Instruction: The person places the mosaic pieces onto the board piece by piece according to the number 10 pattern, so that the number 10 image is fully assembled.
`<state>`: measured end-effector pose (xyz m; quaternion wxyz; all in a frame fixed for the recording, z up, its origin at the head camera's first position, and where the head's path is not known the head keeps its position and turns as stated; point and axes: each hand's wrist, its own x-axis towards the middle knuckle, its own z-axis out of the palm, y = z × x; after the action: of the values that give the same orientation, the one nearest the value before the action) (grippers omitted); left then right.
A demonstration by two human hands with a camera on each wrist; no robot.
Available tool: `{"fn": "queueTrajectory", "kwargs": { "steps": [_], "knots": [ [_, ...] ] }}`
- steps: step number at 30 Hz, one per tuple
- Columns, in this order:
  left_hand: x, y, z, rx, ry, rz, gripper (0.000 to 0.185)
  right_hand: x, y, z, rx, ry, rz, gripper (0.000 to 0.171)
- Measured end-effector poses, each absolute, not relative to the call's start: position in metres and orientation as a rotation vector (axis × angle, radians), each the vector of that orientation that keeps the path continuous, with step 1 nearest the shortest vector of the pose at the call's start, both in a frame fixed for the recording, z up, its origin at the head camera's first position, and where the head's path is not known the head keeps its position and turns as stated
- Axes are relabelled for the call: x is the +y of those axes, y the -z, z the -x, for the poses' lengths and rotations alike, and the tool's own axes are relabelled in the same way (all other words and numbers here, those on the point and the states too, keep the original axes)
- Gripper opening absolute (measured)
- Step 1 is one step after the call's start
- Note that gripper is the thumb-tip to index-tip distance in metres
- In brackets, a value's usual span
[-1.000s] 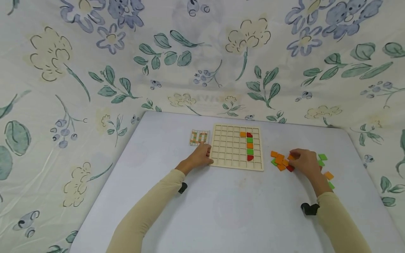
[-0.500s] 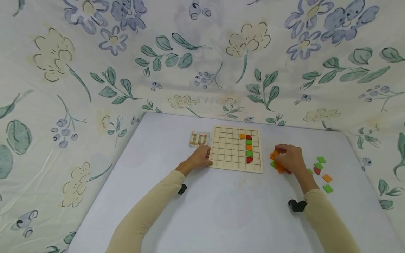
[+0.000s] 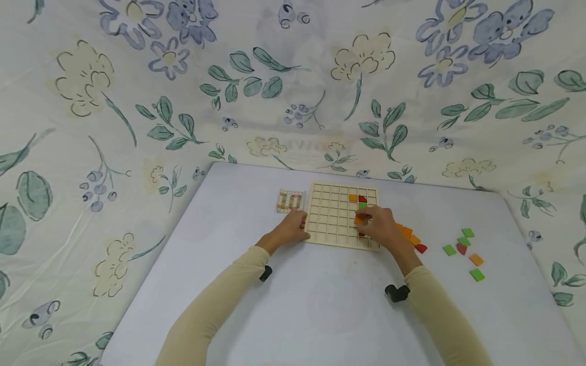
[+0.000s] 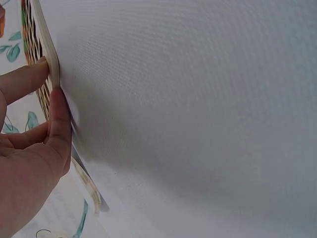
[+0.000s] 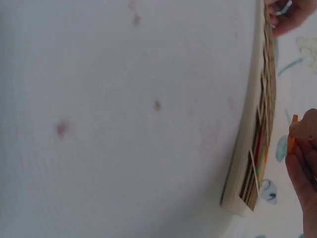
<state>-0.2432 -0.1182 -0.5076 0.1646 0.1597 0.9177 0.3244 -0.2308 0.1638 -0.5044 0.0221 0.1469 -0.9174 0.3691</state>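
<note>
A wooden grid board [image 3: 336, 223] lies on the white table; it is edge-on in the left wrist view [image 4: 48, 54] and in the right wrist view [image 5: 250, 168]. An orange tile [image 3: 352, 197], a red one [image 3: 362, 199] and a green one [image 3: 362, 205] sit in its right columns. My left hand [image 3: 293, 226] grips the board's left edge between thumb and finger [image 4: 53, 79]. My right hand [image 3: 380, 226] hovers over the board's right part, pinching an orange tile [image 3: 358, 219], also seen in the right wrist view [image 5: 292, 140]. It hides the lower tiles in that column.
A small checked pattern card [image 3: 290, 200] lies left of the board. Loose orange tiles [image 3: 407, 232] and a red piece [image 3: 420, 248] sit just right of the board. Farther right lie green tiles [image 3: 467, 233], [image 3: 476, 274] and an orange one [image 3: 476, 259]. Floral cloth [image 3: 293, 91] surrounds the table.
My right hand has moved left from the loose tile pile to above the board, carrying an orange tile. My left hand has stayed on the board's edge.
</note>
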Motion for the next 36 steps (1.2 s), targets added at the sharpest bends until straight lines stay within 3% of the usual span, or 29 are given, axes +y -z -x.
{"fn": "queueTrajectory", "kwargs": {
  "steps": [12,36],
  "knots": [
    [-0.117,0.507,0.242,2.613,-0.914,-0.451,0.044,0.15,0.517,0.23,-2.979,-0.95,-0.537,0.031],
    [-0.118,0.506,0.243,2.62,-0.936,-0.463,0.034,0.146,0.506,0.231,-3.049,-0.969,-0.58,0.025]
  ]
}}
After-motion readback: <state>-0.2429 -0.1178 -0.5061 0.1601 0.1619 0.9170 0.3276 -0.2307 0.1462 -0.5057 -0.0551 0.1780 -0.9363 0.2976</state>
